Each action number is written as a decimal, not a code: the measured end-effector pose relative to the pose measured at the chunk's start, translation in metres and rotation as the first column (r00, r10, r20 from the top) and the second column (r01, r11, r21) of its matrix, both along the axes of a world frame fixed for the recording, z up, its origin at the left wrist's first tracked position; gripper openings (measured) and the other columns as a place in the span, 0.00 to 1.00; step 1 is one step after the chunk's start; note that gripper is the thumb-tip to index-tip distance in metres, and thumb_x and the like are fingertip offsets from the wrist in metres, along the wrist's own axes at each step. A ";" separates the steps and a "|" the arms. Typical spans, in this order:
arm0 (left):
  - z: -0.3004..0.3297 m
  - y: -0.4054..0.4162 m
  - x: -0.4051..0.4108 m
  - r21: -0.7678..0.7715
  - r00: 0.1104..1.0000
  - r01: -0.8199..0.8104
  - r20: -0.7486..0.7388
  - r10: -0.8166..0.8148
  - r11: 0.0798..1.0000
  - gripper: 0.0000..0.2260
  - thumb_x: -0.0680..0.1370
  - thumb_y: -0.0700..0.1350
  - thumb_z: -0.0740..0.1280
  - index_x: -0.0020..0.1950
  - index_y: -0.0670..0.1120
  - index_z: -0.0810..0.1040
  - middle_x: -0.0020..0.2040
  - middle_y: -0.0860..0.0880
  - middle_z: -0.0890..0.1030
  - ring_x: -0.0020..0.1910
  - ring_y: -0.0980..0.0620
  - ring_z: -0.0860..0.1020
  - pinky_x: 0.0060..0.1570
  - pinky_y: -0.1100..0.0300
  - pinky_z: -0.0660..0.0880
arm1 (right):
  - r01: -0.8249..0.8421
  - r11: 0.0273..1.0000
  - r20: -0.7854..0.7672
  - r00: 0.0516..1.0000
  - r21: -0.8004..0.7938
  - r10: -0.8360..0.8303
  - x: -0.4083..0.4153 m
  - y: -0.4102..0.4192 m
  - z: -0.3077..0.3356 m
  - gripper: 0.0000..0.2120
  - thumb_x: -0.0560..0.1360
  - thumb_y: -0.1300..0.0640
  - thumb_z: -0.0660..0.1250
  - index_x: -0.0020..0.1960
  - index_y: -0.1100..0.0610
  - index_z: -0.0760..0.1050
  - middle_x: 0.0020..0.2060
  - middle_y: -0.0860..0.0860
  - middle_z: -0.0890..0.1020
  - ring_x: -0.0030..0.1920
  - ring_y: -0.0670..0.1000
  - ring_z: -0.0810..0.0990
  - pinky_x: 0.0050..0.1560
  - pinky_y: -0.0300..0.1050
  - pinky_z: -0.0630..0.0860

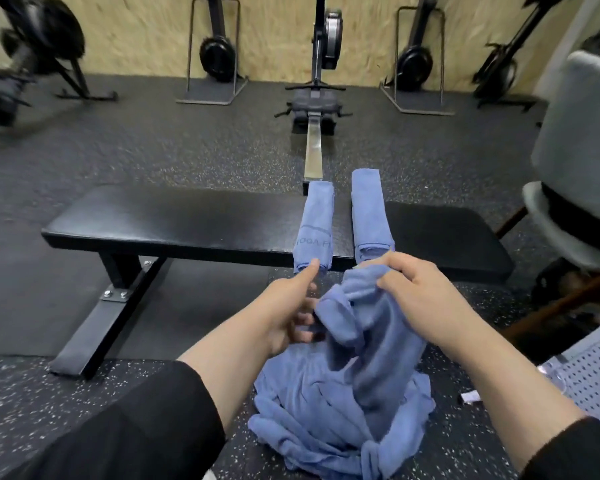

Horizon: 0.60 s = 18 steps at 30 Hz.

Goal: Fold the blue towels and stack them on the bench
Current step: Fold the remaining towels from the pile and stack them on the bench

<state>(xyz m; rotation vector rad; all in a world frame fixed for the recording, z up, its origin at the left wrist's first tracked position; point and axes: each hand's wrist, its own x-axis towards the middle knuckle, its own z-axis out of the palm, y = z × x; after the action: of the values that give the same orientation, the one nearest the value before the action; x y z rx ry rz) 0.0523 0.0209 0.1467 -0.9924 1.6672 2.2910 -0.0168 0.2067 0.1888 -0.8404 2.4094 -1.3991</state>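
Two folded blue towels lie side by side across the black bench: the left one carries printed letters, the right one reaches past the far edge. In front of the bench I hold up a crumpled blue towel. My right hand grips its top edge with curled fingers. My left hand pinches the cloth's left side, thumb sticking up. Below it, a loose heap of blue towels rests on the floor.
A rowing machine runs away from the bench's far side. More gym machines stand along the back wall. A person in a grey top sits at the right, and a perforated white basket is at the lower right.
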 end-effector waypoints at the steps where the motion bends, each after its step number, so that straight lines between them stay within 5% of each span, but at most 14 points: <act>1: 0.003 0.000 0.000 0.068 0.999 -0.008 -0.037 0.010 0.998 0.27 0.77 0.65 0.67 0.61 0.42 0.76 0.46 0.47 0.83 0.40 0.49 0.79 0.44 0.52 0.82 | -0.035 0.999 0.034 0.999 0.017 0.035 0.007 0.000 -0.002 0.11 0.74 0.57 0.62 0.47 0.53 0.83 0.47 0.45 0.87 0.46 0.44 0.81 0.54 0.42 0.75; 4: 0.005 0.002 -0.003 0.138 0.990 -0.005 -0.139 0.024 0.990 0.16 0.80 0.54 0.70 0.58 0.42 0.78 0.51 0.44 0.87 0.56 0.44 0.83 0.64 0.46 0.76 | -0.179 0.964 0.015 0.984 0.199 0.180 0.018 -0.006 -0.010 0.09 0.73 0.56 0.61 0.42 0.46 0.79 0.55 0.52 0.85 0.49 0.50 0.83 0.55 0.52 0.77; 6: 0.004 0.004 -0.007 0.101 0.979 -0.042 -0.196 0.061 0.994 0.08 0.79 0.43 0.72 0.56 0.43 0.81 0.51 0.44 0.86 0.53 0.44 0.82 0.57 0.53 0.79 | -0.210 0.943 0.017 0.977 0.257 0.213 0.016 -0.010 -0.011 0.06 0.72 0.55 0.61 0.42 0.48 0.77 0.57 0.52 0.84 0.48 0.51 0.83 0.52 0.52 0.78; 8: 0.003 0.002 -0.012 0.072 0.956 -0.139 -0.250 0.153 0.988 0.13 0.77 0.34 0.70 0.60 0.43 0.81 0.51 0.44 0.84 0.49 0.46 0.82 0.51 0.55 0.80 | -0.240 0.946 0.051 0.971 0.219 0.235 0.015 -0.011 -0.007 0.12 0.75 0.60 0.63 0.40 0.45 0.78 0.58 0.43 0.84 0.43 0.42 0.81 0.46 0.40 0.76; 10: 0.005 -0.001 -0.018 0.048 0.924 -0.212 -0.316 0.217 0.976 0.18 0.77 0.29 0.66 0.61 0.45 0.81 0.47 0.45 0.82 0.45 0.49 0.80 0.55 0.53 0.78 | -0.273 0.950 0.089 0.961 0.152 0.262 0.012 -0.009 -0.006 0.14 0.76 0.62 0.66 0.39 0.45 0.79 0.57 0.36 0.84 0.50 0.34 0.81 0.49 0.32 0.74; 12: 0.009 -0.003 -0.022 0.029 0.895 -0.242 -0.379 0.235 0.970 0.21 0.76 0.27 0.61 0.59 0.47 0.83 0.45 0.47 0.80 0.41 0.51 0.78 0.49 0.57 0.78 | -0.198 0.979 0.110 0.975 0.055 0.192 0.006 -0.009 -0.013 0.04 0.77 0.54 0.71 0.42 0.49 0.81 0.49 0.42 0.87 0.52 0.46 0.84 0.55 0.46 0.80; 14: 0.013 -0.003 -0.024 0.002 0.876 -0.226 -0.437 0.204 0.974 0.24 0.75 0.26 0.57 0.57 0.49 0.84 0.43 0.49 0.79 0.37 0.53 0.75 0.44 0.59 0.73 | -0.020 0.999 0.075 0.997 -0.026 0.022 -0.008 -0.010 -0.023 0.07 0.75 0.45 0.70 0.46 0.48 0.82 0.43 0.49 0.85 0.49 0.58 0.83 0.53 0.61 0.81; 16: 0.015 -0.001 -0.025 -0.035 0.866 -0.185 -0.479 0.146 0.982 0.27 0.73 0.26 0.55 0.55 0.50 0.85 0.42 0.50 0.77 0.37 0.54 0.71 0.46 0.58 0.68 | 0.102 0.989 0.148 0.985 -0.105 -0.086 -0.023 -0.012 -0.030 0.05 0.78 0.50 0.71 0.53 0.43 0.80 0.48 0.45 0.84 0.53 0.54 0.83 0.55 0.60 0.81; 18: 0.016 0.001 -0.025 -0.048 0.852 -0.146 -0.513 0.101 0.988 0.28 0.72 0.25 0.53 0.54 0.50 0.85 0.41 0.50 0.76 0.37 0.54 0.70 0.46 0.58 0.65 | 0.041 0.996 0.244 0.970 -0.082 -0.020 -0.033 -0.013 -0.035 0.21 0.78 0.53 0.72 0.68 0.39 0.73 0.62 0.38 0.80 0.62 0.44 0.79 0.64 0.52 0.77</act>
<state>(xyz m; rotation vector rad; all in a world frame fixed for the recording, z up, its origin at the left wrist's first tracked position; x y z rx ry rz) 0.0272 0.0223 0.1631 -0.5354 1.9473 2.7688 -0.0499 0.1934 0.1534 -0.6118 2.1995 -1.5302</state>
